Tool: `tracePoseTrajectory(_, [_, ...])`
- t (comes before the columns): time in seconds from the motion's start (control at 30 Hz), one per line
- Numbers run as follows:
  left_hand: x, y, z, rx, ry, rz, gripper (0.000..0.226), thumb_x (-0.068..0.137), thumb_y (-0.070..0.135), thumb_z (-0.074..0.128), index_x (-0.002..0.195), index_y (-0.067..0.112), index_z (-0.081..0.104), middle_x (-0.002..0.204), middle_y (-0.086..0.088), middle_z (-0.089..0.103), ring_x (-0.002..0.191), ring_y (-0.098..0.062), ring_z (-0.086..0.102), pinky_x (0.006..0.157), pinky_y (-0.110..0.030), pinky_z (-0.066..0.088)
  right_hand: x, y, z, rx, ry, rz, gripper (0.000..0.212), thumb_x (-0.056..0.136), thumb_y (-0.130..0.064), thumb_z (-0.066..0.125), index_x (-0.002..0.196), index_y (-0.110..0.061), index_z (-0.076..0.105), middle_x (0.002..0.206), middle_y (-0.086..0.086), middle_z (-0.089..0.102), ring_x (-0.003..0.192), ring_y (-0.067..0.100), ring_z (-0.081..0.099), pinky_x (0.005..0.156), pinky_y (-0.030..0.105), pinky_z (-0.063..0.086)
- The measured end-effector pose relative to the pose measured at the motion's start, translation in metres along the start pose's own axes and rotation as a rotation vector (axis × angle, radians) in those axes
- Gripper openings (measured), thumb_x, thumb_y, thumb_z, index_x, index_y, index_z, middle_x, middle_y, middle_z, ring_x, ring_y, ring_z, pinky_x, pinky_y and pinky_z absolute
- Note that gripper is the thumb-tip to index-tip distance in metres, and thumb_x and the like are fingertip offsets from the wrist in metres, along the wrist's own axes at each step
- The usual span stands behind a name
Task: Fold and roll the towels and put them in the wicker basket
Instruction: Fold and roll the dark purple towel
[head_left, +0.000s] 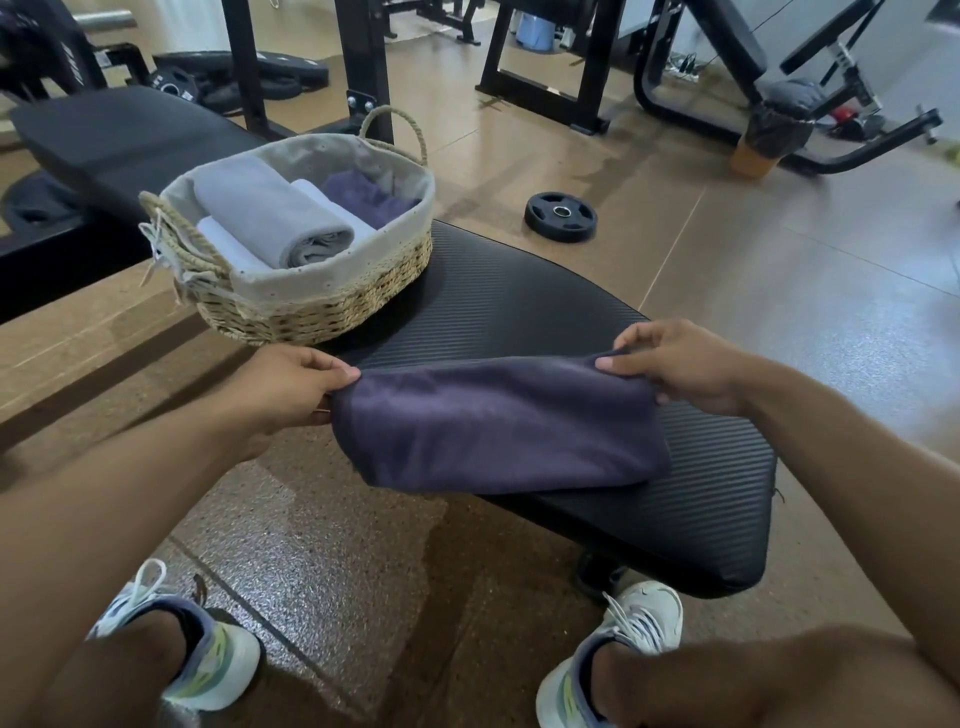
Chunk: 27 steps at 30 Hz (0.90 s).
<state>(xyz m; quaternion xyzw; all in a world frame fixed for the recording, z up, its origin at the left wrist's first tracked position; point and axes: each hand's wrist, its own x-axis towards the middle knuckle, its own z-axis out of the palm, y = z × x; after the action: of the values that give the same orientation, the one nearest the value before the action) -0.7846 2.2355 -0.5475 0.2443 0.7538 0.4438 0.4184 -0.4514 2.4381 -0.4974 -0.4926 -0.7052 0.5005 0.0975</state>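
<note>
A dark purple towel (493, 426) hangs folded between my hands over the near end of a black padded bench (701, 499). My left hand (283, 387) pinches its upper left corner. My right hand (685, 364) pinches its upper right corner. The towel's lower edge rests on the bench. Beyond it, at the bench's far left, stands the wicker basket (311, 306) with a grey cloth lining. Inside lie a rolled grey towel (270, 213), a white rolled towel (332, 205) and a crumpled purple towel (369, 197).
A black weight plate (560, 215) lies on the floor to the right of the bench. Gym racks and another bench (119, 140) stand behind the basket. My two feet in white sneakers are planted on the floor below.
</note>
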Motion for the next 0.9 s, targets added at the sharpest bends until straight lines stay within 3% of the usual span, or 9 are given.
tracePoseTrajectory(0.23, [-0.002, 0.001, 0.002, 0.011, -0.006, 0.005, 0.005, 0.093, 0.009, 0.070, 0.089, 0.011, 0.070, 0.082, -0.007, 0.069, 0.068, -0.013, 0.061, 0.058, -0.023, 0.048, 0.004, 0.010, 0.009, -0.230, 0.132, -0.004, 0.013, 0.084, -0.027, 0.083, 0.091, -0.018, 0.076, 0.055, -0.010, 0.063, 0.042, -0.002, 0.047, 0.041, 0.016, 0.035])
tracePoseTrajectory(0.37, [-0.003, 0.002, 0.003, 0.008, 0.004, 0.012, 0.007, 0.094, 0.010, 0.069, 0.087, 0.011, 0.069, 0.079, -0.006, 0.068, 0.067, -0.013, 0.060, 0.054, -0.021, 0.048, 0.006, 0.006, 0.008, -0.279, 0.210, -0.054, 0.022, 0.082, -0.033, 0.084, 0.091, -0.015, 0.075, 0.063, -0.006, 0.067, 0.041, -0.003, 0.048, 0.044, 0.015, 0.034])
tracePoseTrajectory(0.47, [-0.002, 0.000, 0.002, 0.007, 0.004, 0.011, 0.007, 0.093, 0.009, 0.070, 0.087, 0.011, 0.069, 0.082, -0.008, 0.069, 0.069, -0.014, 0.061, 0.060, -0.025, 0.049, -0.006, -0.002, 0.007, -0.300, 0.053, -0.079, 0.016, 0.083, -0.026, 0.083, 0.087, -0.013, 0.076, 0.062, -0.007, 0.067, 0.044, -0.004, 0.051, 0.043, 0.009, 0.035])
tracePoseTrajectory(0.57, [-0.002, 0.000, 0.002, 0.010, 0.004, 0.014, 0.007, 0.093, 0.009, 0.070, 0.087, 0.011, 0.069, 0.082, -0.008, 0.069, 0.070, -0.015, 0.061, 0.062, -0.026, 0.049, -0.015, -0.007, 0.008, -0.383, -0.087, -0.014, 0.028, 0.083, -0.046, 0.080, 0.073, -0.021, 0.078, 0.061, -0.004, 0.065, 0.055, 0.005, 0.054, 0.051, 0.020, 0.043])
tracePoseTrajectory(0.63, [-0.003, 0.001, 0.003, 0.011, 0.010, 0.019, 0.007, 0.093, 0.009, 0.070, 0.087, 0.011, 0.069, 0.082, -0.008, 0.069, 0.071, -0.015, 0.061, 0.062, -0.026, 0.049, -0.013, -0.005, 0.006, -0.372, 0.039, 0.028, 0.041, 0.084, -0.058, 0.073, 0.066, -0.021, 0.076, 0.061, 0.001, 0.067, 0.058, 0.013, 0.058, 0.053, 0.026, 0.047])
tracePoseTrajectory(0.73, [-0.004, 0.001, 0.003, 0.007, 0.017, 0.028, 0.007, 0.093, 0.009, 0.071, 0.086, 0.010, 0.069, 0.084, -0.011, 0.070, 0.072, -0.018, 0.062, 0.063, -0.028, 0.050, -0.008, 0.000, 0.008, -0.408, 0.187, 0.067, 0.032, 0.086, -0.048, 0.075, 0.078, -0.017, 0.077, 0.075, 0.009, 0.076, 0.070, 0.027, 0.070, 0.055, 0.028, 0.054])
tracePoseTrajectory(0.8, [-0.004, 0.001, 0.003, 0.006, 0.019, 0.029, 0.007, 0.093, 0.008, 0.071, 0.086, 0.009, 0.069, 0.085, -0.013, 0.070, 0.072, -0.020, 0.062, 0.064, -0.030, 0.051, -0.008, 0.000, 0.012, -0.404, 0.154, 0.106, 0.026, 0.084, -0.044, 0.078, 0.082, -0.018, 0.078, 0.076, 0.007, 0.075, 0.066, 0.023, 0.067, 0.057, 0.029, 0.054])
tracePoseTrajectory(0.9, [-0.004, 0.001, 0.003, 0.007, 0.017, 0.028, 0.007, 0.093, 0.008, 0.070, 0.086, 0.009, 0.068, 0.084, -0.014, 0.069, 0.070, -0.020, 0.061, 0.065, -0.030, 0.051, -0.003, 0.002, 0.018, -0.391, 0.190, 0.127, 0.033, 0.079, -0.054, 0.080, 0.078, -0.021, 0.078, 0.069, -0.001, 0.072, 0.062, 0.016, 0.061, 0.055, 0.025, 0.049])
